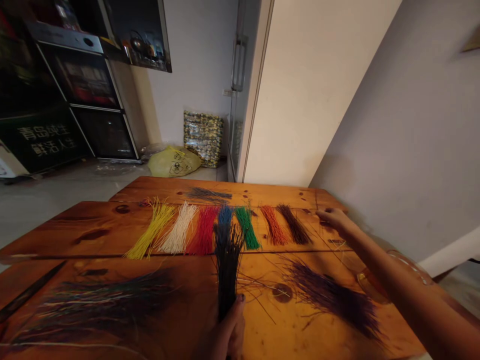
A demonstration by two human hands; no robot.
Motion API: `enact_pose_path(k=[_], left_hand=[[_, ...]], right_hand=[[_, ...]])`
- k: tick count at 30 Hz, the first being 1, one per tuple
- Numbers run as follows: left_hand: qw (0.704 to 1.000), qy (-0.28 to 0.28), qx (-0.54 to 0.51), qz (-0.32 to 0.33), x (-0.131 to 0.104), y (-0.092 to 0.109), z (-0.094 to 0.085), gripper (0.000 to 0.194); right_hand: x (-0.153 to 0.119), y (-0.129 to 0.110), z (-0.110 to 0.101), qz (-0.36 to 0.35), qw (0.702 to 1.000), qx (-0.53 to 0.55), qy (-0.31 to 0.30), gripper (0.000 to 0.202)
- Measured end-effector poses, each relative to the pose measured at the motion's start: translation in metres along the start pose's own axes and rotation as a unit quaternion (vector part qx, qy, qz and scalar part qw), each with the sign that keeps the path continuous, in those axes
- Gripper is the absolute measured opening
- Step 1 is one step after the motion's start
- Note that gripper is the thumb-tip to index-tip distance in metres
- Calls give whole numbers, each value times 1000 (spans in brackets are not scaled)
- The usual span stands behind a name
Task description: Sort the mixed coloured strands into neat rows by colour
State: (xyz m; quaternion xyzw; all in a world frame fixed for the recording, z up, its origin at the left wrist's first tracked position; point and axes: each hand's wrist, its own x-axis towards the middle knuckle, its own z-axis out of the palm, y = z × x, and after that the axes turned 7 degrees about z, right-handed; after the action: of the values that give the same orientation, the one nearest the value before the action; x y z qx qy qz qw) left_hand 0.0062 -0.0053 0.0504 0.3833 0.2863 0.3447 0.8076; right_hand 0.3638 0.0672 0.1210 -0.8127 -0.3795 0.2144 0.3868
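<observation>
My left hand, at the bottom middle, is closed round the lower end of an upright bundle of black strands. The loose tops of that bundle partly cover a blue bundle. Over the table's far right side, my right hand has its fingers pinched together; a thin dark line shows by the fingertips, but what they hold is unclear. Beyond the black bundle, a row holds yellow strands, white strands, red strands, green strands, orange strands and dark brown strands.
Mixed dark strands lie at the left and purple strands at the right of the wooden table. Grey-blue strands lie near its back edge. A clear round container is under my right forearm. A yellow bag lies on the floor.
</observation>
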Motion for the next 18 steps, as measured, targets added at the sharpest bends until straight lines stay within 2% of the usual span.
enact_pose_path(k=[1,3,6,8,10,13,16,18], left_hand=[[1000,10,10,6,2,1,3,62],[998,47,34,29,2,2,10,62],[990,106,50,78,-4,1,19,55],[989,113,41,88,-9,-2,20,49],[992,102,29,71,-12,-6,17,49],[996,79,25,41,-12,-8,12,53],[997,70,25,16,-9,-10,9,49],[997,66,24,-13,-7,-14,8,46]], right_hand=[[-23,-12,9,-11,999,22,-37,22],[-78,-31,34,-44,978,125,-163,15],[-160,-46,76,-66,911,205,-352,14],[-195,-49,97,-61,878,242,-409,17],[-211,-47,109,-39,857,280,-432,17],[-214,-44,116,-6,842,298,-450,21],[-207,-40,114,-1,847,271,-458,25],[-189,-29,106,-17,851,226,-474,28]])
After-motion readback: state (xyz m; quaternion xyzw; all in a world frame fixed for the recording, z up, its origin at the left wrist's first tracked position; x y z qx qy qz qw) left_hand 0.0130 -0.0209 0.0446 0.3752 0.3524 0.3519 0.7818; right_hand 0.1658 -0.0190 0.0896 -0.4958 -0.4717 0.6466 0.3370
